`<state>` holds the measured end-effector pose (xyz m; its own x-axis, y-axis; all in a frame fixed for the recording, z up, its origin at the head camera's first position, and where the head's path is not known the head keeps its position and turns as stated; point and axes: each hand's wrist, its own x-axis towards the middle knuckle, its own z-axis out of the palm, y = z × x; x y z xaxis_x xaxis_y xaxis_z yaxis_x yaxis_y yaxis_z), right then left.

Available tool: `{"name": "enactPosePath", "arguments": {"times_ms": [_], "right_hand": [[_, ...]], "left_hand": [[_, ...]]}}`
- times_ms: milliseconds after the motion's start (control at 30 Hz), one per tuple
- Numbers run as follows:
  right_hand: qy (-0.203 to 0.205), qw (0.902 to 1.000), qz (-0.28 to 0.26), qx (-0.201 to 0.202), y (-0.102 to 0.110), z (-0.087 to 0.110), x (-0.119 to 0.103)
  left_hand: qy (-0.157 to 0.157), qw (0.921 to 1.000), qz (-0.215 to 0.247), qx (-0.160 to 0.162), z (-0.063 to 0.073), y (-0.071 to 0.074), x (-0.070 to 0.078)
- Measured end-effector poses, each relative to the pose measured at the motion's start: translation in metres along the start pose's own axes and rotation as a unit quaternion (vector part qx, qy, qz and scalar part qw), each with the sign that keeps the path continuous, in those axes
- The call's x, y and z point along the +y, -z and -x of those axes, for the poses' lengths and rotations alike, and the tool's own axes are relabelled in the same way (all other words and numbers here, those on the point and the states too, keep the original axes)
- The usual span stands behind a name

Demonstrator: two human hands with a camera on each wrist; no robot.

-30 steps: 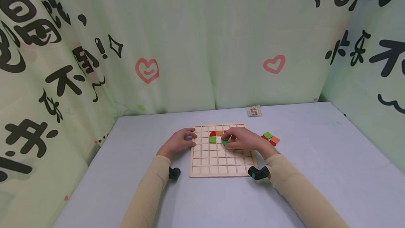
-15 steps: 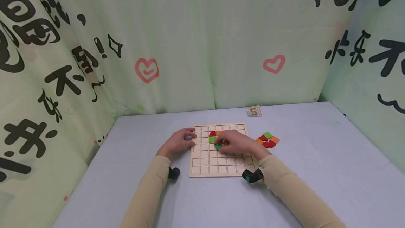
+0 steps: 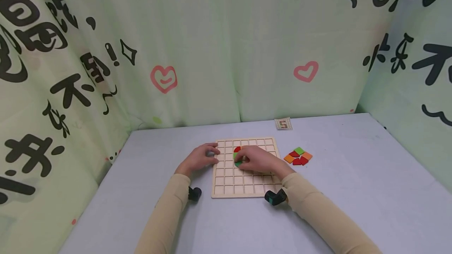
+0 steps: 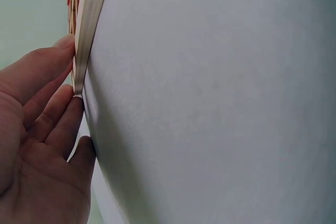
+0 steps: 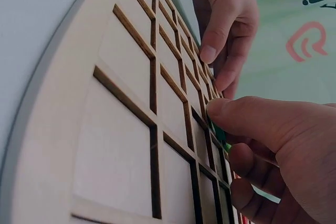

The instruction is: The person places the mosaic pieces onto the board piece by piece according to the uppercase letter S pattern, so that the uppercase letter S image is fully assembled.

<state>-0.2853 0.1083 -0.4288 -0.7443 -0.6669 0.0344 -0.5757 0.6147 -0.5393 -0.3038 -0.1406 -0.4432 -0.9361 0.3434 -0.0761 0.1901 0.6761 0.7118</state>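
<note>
A wooden grid board lies flat on the table. My left hand rests against its left edge, and in the left wrist view the thumb touches the board's rim with the other fingers stretched out beside it. Over the grid, my right hand pinches a dark green tile between thumb and fingers, low at a cell just below a light green tile. A red tile with a rounded corner sits above that one. The right hand covers most of the nearby cells.
Loose red, orange and green tiles lie in a small pile right of the board. A patterned card is near the table's back edge. Printed curtains stand behind and at both sides of the white table.
The right hand has moved left and slightly down across the board with the dark green tile, uncovering more of the loose pile. The left hand has stayed at the board's edge.
</note>
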Motion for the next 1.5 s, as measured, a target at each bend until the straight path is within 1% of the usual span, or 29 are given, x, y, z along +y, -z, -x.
{"name": "enactPosePath", "arguments": {"times_ms": [200,467,700,967,1500], "right_hand": [[0.008,0.9999,0.011,0.01,-0.0003,-0.001,-0.0006],[-0.013,0.9997,0.01,0.018,-0.002,-0.002,-0.0013],[-0.012,0.9996,0.015,0.021,-0.0044,-0.0024,-0.0005],[-0.008,0.9994,0.021,0.026,-0.0043,-0.0021,-0.0017],[-0.021,0.9989,0.02,0.038,-0.0047,-0.0011,-0.001]], "left_hand": [[-0.005,1.0,-0.005,0.0,-0.0006,0.0007,0.0006],[0.001,1.0,-0.004,-0.002,-0.0017,0.0013,-0.0001],[0.003,1.0,-0.002,-0.001,-0.0015,-0.0006,-0.0028],[-0.001,1.0,-0.008,-0.001,-0.0013,0.0001,-0.0037],[-0.009,0.9999,-0.009,-0.001,-0.0011,-0.0001,-0.0015]]}}
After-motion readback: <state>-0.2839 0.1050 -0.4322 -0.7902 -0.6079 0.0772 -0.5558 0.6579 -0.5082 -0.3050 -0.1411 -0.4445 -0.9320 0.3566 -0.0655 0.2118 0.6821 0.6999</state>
